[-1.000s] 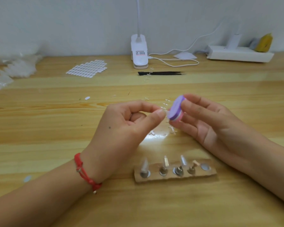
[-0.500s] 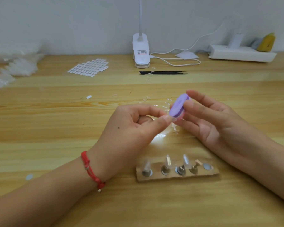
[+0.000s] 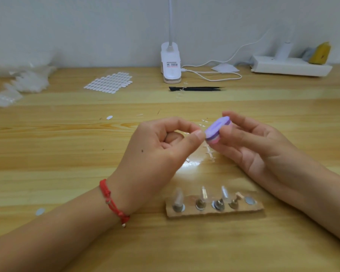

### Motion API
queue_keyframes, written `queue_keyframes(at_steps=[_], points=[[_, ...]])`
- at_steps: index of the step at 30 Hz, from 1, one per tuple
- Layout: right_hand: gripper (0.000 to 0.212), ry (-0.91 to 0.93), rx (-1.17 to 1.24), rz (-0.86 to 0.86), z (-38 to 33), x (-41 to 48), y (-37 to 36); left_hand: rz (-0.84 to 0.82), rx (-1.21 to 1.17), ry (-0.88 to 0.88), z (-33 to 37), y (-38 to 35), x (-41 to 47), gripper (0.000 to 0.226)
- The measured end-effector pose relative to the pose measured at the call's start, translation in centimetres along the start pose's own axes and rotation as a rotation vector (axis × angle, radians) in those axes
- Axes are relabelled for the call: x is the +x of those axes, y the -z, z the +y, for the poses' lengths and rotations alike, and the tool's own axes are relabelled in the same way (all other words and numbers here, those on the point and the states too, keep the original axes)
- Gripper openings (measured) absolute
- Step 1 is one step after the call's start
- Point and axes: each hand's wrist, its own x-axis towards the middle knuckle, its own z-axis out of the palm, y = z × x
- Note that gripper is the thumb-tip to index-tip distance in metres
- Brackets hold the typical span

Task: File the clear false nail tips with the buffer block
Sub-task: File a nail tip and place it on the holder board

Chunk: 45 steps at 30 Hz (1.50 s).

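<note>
Tipped since half a second ago, the buffer block (image 3: 217,127) now shows its pale purple face and pink underside. The right hand (image 3: 263,154) holds it in a thumb-and-fingertip grip above the counter (image 3: 67,154). Beside it, the left hand (image 3: 155,154) closes its grip, thumb to forefinger, on a barely visible clear nail tip (image 3: 185,132), touching the block's edge. More clear tips (image 3: 178,197) stand on a cardboard strip (image 3: 214,212) nearby.

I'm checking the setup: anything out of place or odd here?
Clear scraps litter the desk below the buffer, a sticker lies apart from the sheet, and the strip has a rightmost disc with no stand.
</note>
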Motion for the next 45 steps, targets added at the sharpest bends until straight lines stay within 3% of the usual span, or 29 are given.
queue_keyframes(at_steps=[3, 7, 11, 15, 24, 26, 30, 34, 38, 42, 45], points=[[0.032, 0.010, -0.089, -0.046, 0.2, -0.3, -0.5, 0.020, 0.028, -0.012, -0.1, 0.2, 0.1, 0.010], [0.038, 0.006, 0.024, 0.027, 0.0, 0.0, 0.1, 0.019, 0.055, -0.046, -0.2, 0.2, 0.2, 0.012], [0.027, -0.013, -0.068, -0.052, 0.1, -0.2, -0.2, 0.005, 0.067, -0.039, -0.2, 0.2, 0.4, 0.011], [0.035, -0.009, 0.025, 0.012, 0.0, 0.0, 0.1, 0.006, 0.083, -0.058, -0.3, 0.4, 0.4, 0.011], [0.033, 0.002, -0.058, -0.020, 0.0, -0.1, 0.0, -0.017, 0.077, -0.029, -0.1, 0.6, 0.4, 0.014], [0.029, -0.003, -0.080, -0.049, 0.2, -0.1, -0.1, -0.052, 0.096, -0.012, -0.1, 0.6, 0.5, 0.016], [0.032, -0.010, 0.104, 0.022, 0.0, 0.4, 0.6, -0.094, 0.104, 0.016, -0.2, 0.9, 0.6, 0.017], [0.030, -0.019, -0.096, -0.050, 0.2, 0.1, 0.1, -0.154, 0.126, 0.000, -0.2, 1.1, 0.6, 0.016], [0.032, -0.007, 0.131, 0.066, -0.6, 0.5, 0.8, -0.272, 0.203, -0.073, 0.0, 0.9, 0.2, 0.014], [0.021, -0.018, -0.062, -0.030, -0.4, 0.2, 0.5, -0.137, 0.099, -0.022, 0.1, 0.9, 0.5, 0.012], [0.033, 0.042, -0.242, -0.061, 0.0, -0.1, 0.0, -0.088, -0.045, 0.048, 0.1, 1.1, 0.7, 0.008]])
